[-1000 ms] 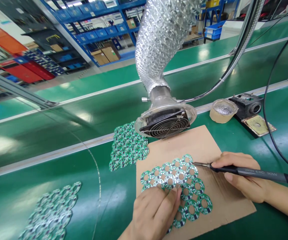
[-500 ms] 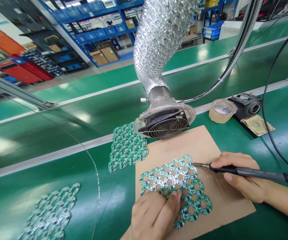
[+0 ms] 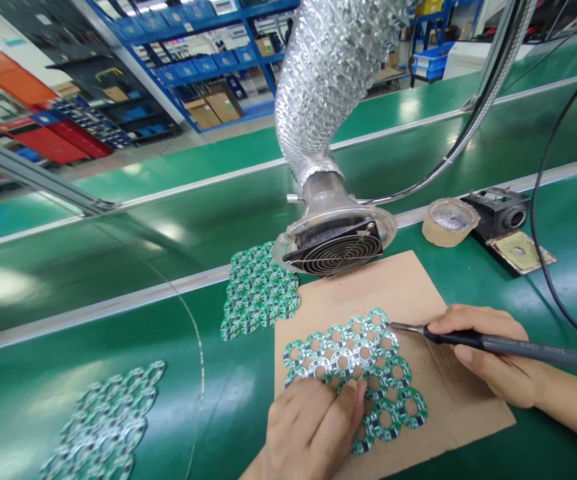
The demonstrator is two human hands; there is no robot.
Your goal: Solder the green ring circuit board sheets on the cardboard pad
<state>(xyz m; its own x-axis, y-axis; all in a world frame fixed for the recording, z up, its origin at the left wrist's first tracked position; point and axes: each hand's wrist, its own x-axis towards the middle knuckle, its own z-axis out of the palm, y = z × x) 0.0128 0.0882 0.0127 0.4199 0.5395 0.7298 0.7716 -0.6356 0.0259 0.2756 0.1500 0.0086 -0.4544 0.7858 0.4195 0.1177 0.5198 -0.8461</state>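
Spreading across most of the view, a green counter [image 3: 28, 373] carries everything else; a silver duct hose [image 3: 333, 73] hangs down over its middle and ends in a round fan [image 3: 339, 248] tilted toward the work; just below the fan lies a sheet of cardboard [image 3: 398, 287], flat on the counter; a green panel of ring-shaped circuit boards [image 3: 358, 360] lies on the cardboard, toward its left and near side; a second panel [image 3: 261, 290] lies on the counter just left of the cardboard's far corner, and a third panel [image 3: 105, 423] lies well apart at the near left; the left hand [image 3: 313, 430] is curled closed, fingertips on the near edge of the panel on the cardboard, and I cannot tell whether they pinch anything; the right hand [image 3: 493, 363] rests on the cardboard, grasping a soldering iron [image 3: 508, 345] like a pen, its tip at the panel's far right edge; a tape roll [image 3: 449, 222] sits beside a black iron stand [image 3: 501, 212] at the far right.
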